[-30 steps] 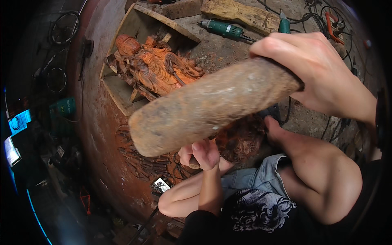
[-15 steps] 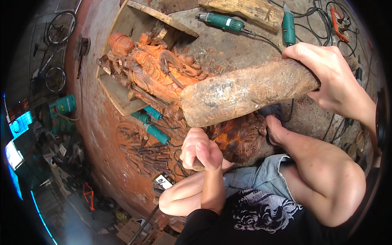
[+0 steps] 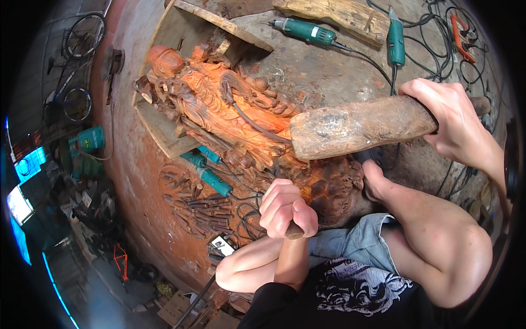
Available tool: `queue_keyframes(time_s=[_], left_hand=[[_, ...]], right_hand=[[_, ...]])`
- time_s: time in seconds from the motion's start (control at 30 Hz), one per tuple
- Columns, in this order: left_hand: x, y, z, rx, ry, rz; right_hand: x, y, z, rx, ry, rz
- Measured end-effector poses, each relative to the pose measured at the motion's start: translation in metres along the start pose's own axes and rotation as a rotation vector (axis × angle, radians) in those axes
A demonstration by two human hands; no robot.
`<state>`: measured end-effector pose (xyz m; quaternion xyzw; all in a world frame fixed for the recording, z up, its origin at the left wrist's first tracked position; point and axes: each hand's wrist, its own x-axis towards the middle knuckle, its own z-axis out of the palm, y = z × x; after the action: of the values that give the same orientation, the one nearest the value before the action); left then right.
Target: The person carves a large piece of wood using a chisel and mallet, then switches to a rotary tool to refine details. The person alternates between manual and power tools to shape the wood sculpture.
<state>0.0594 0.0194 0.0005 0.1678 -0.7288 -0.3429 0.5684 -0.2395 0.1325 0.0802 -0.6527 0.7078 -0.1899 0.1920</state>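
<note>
Right, at the upper left a plank cradle (image 3: 158, 129) wraps the head end of a carved wooden figure (image 3: 219, 107), which lies on its back, slanting down toward the centre; the boards look meant to stop it rolling. Just below, on the dusty red floor (image 3: 134, 181), a spread of chisels (image 3: 197, 213) sits loose, presumably laid out so that any one can be picked quickly. Green power tools (image 3: 215, 182) lie beside them, cords trailing to the right.

Now the lower centre: the left hand (image 3: 285, 208) has its grip wrapped tight round a wooden handle (image 3: 295, 232), the butt end peeping out below the thumb. The fist hides whatever is at the far end. Fingers curl fully, likely to keep the handle steady.

Just right of it, a dark carved mass (image 3: 337, 197) sits in front of the crossed legs; I can't tell whether it joins the figure. Above that comes the heavy wooden club (image 3: 361, 127), its blunt end overlapping the figure's lower part in view, apparently raised clear. And at the right, the right hand (image 3: 455, 120) has its grip closed over the club's end, which seems to leave the long, thick part free to swing.
</note>
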Motion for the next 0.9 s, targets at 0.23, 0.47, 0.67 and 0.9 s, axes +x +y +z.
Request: queue_keyframes(time_s=[0.23,0.47,0.67,0.9], left_hand=[[-0.001,-0.002,0.004,-0.021,0.022,-0.037],[-0.001,-0.002,0.008,0.052,-0.074,0.034],[-0.004,-0.007,0.009,0.010,-0.033,0.016],[0.000,0.003,-0.006,0.023,0.114,-0.185]], right_hand=[[-0.010,0.004,0.000,0.022,-0.028,0.024],[-0.014,0.002,0.004,0.021,-0.028,0.055],[-0.026,-0.013,-0.004,-0.016,0.018,-0.031],[-0.007,-0.066,-0.012,-0.470,0.467,-0.446]])
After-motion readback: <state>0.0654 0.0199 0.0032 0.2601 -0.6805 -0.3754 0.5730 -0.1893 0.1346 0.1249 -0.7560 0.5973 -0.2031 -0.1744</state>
